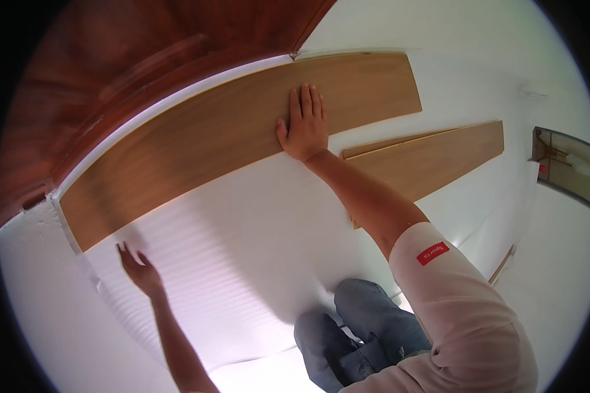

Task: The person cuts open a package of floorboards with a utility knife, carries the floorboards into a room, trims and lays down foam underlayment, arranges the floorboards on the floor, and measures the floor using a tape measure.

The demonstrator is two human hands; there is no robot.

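A long wood-coloured floor plank lies along the foot of a red-brown door, reaching from the left wall past the door's right side. My right hand rests flat on the plank's top, right of its middle, fingers spread and pointing away from me. Just short of the plank's near edge, by its left end, my left hand hovers with its fingers stretched out and nothing in them. White foam underlay covers the floor beneath. Beyond my right forearm lie several shorter planks, partly overlapping, with one end hidden behind that arm.
The red-brown door stands at the far left, with a bright gap between it and the plank. White walls rise at either side. At the far right is a dark-framed opening or mirror. My knees in jeans are at the bottom.
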